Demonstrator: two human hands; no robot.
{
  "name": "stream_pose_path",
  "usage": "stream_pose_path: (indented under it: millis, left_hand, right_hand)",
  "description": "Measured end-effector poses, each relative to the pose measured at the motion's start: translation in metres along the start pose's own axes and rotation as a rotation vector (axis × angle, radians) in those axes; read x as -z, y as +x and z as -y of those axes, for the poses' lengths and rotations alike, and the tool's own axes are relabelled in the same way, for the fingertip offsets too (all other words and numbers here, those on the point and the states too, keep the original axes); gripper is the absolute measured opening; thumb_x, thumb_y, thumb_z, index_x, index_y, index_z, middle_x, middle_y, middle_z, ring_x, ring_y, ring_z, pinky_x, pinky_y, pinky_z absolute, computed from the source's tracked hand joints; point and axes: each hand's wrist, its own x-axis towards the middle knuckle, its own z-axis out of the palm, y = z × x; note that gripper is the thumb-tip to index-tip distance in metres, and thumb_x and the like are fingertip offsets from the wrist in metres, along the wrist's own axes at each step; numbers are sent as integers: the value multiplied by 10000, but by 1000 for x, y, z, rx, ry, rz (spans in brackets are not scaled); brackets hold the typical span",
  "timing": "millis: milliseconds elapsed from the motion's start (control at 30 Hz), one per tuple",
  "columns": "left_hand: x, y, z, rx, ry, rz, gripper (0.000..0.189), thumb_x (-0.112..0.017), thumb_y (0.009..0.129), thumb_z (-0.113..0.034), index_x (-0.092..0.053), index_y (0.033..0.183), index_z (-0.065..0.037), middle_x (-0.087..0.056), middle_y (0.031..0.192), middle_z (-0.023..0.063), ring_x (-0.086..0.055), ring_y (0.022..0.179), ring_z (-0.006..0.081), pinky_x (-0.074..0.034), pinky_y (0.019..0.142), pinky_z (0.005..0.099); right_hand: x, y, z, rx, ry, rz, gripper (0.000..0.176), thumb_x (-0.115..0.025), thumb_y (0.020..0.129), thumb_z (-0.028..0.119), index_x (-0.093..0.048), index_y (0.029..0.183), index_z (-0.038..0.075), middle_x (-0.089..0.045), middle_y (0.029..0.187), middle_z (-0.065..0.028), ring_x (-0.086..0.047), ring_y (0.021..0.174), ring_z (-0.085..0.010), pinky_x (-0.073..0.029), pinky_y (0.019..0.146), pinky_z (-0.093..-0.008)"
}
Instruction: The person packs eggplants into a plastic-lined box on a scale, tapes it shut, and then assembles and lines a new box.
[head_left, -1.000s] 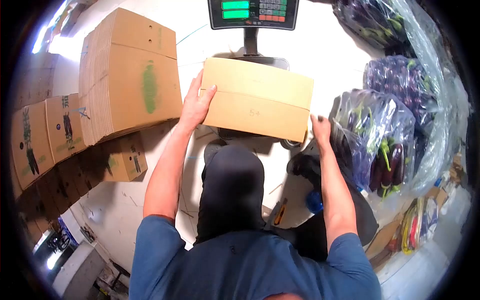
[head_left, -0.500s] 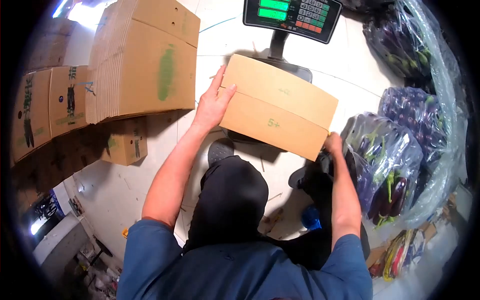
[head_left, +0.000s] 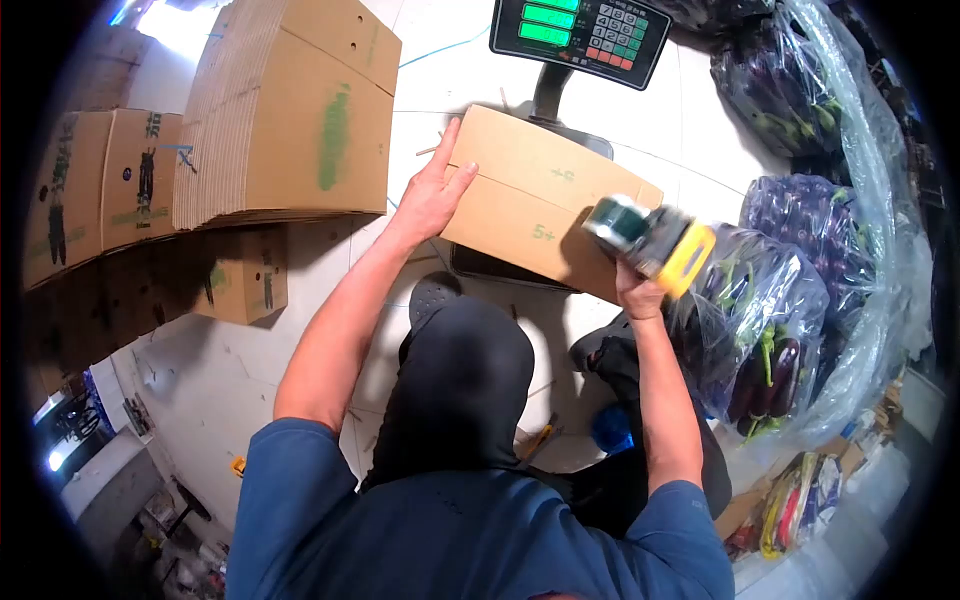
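Note:
A closed cardboard box [head_left: 520,200] marked "5+" lies tilted on the platform of a scale. My left hand [head_left: 432,195] holds its left end, thumb on the top and fingers stretched along the side. Over the box's right end, my right hand [head_left: 640,292] grips a tape dispenser [head_left: 655,245] with a yellow part and a dark roll, smeared by motion. The box covers most of the scale platform [head_left: 590,140]; the scale's display [head_left: 580,35] stands behind it, lit green.
Flattened cartons [head_left: 300,120] stand stacked at the left, with made-up boxes [head_left: 240,280] beside and below. Bags of eggplants [head_left: 760,340] line the right side. A blue object [head_left: 612,428] lies on the floor near my right leg.
My right hand has risen from beside the box's right end to over its top, and the tape dispenser now shows in it. My left hand stays on the box.

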Motion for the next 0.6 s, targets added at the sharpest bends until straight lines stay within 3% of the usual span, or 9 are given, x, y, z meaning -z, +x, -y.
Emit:
stream_pose_path:
  millis: [33,100,167,200,267,467,533,567,600]
  left_hand:
    - [-2,0,3,-37,11,-16,694,-545,1018,-359,-219,1596,-158,-409,1546,204,-397,1434,331,-324,1160,367]
    - [0,1,7,-72,27,-22,690,-552,1015,-356,-232,1594,-162,-412,1546,199,-390,1438,327,-319,1163,366]
    - [1,3,8,-68,27,7,683,-562,1011,-350,-250,1591,-167,-418,1544,192,-386,1442,321,-316,1165,363]
    - [2,3,3,-39,14,17,678,-573,1007,-338,-264,1587,-168,-421,1544,188,-390,1440,315,-320,1163,362]
    - [5,1,-5,24,-12,30,669,-594,999,-313,-294,1579,-169,-426,1543,180,-398,1435,303,-327,1159,359]
    - [-1,5,8,-16,-123,-44,627,-636,973,-230,-384,1542,-152,-468,1517,169,-450,1397,256,-367,1130,340]
    - [-1,4,3,24,-163,-44,619,-641,967,-212,-400,1533,-145,-478,1511,157,-466,1383,239,-375,1123,334]
    - [0,4,1,43,-183,-44,615,-643,964,-204,-408,1529,-142,-484,1509,152,-474,1375,231,-379,1120,330]
    - [1,6,2,47,-200,-36,616,-645,961,-195,-410,1527,-139,-485,1509,145,-477,1370,224,-380,1119,329]
  right_hand:
    - [-9,-2,-4,44,-102,101,632,-798,744,249,-509,1261,28,-552,1216,-156,-558,1117,-313,-443,1001,-420]
    - [-23,1,-2,-43,213,38,649,-822,695,306,-524,1208,44,-553,1165,-139,-558,1098,-283,-439,994,-401]
    - [-20,5,-6,20,181,95,610,-802,755,276,-540,1256,50,-566,1220,-122,-551,1154,-296,-418,1038,-406]
    - [-22,5,-4,58,54,90,526,-787,780,186,-533,1213,26,-571,1165,-127,-579,1077,-281,-459,962,-376]
    - [-21,7,-1,129,-34,108,508,-776,796,145,-514,1210,12,-566,1169,-145,-587,1066,-280,-473,954,-373]
    - [-26,8,11,3,404,-49,575,-771,792,86,-444,1252,-20,-532,1193,-174,-569,1103,-280,-467,992,-384]
    - [-23,6,8,1,189,-62,555,-628,850,113,-384,1327,-31,-484,1203,-100,-524,1129,-210,-448,1016,-331]
    - [-22,5,6,33,88,-69,538,-591,817,-9,-392,1315,-38,-484,1203,-102,-530,1108,-214,-438,1014,-329]
    - [-21,8,8,63,89,-61,567,-626,801,-12,-393,1317,-36,-484,1201,-105,-530,1099,-214,-442,999,-324]
